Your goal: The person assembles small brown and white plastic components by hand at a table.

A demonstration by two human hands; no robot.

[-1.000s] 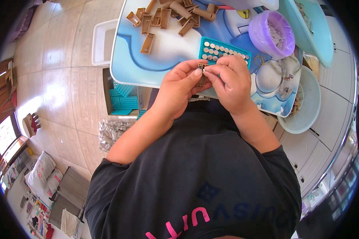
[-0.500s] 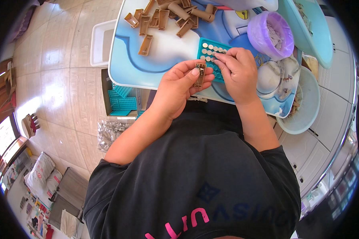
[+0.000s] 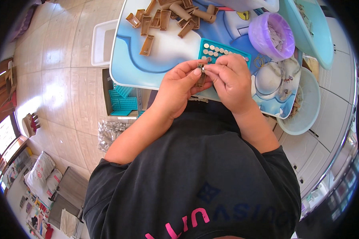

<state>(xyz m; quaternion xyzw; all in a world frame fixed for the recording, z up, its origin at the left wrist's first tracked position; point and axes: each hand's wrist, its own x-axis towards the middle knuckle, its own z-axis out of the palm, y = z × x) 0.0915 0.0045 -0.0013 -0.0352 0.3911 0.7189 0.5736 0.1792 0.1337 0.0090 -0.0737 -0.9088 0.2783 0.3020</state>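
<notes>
My left hand [image 3: 177, 83] is closed on a small brown plastic casing [image 3: 201, 81], held upright with its hollow side toward me and the thumb on its left edge. My right hand [image 3: 233, 77] pinches a small shiny silver button cell [image 3: 203, 69] at the casing's upper part; the fingertips partly cover it. Just beyond the hands lies a teal tray [image 3: 243, 53] with rows of round silver button cells [image 3: 216, 49]. The right hand hides the tray's near part.
Brown casings [image 3: 146, 45] lie piled at the table's far left. A purple lined basket [image 3: 253, 34] stands at right, near pale green basins [image 3: 327, 44]. Below the table's left edge are teal trays [image 3: 123, 104] in a box and a clear bag of parts [image 3: 109, 131].
My right hand has moved left and toward me from the teal tray to the casing, bringing a silver button cell. My left hand still holds the casing in nearly the same place.
</notes>
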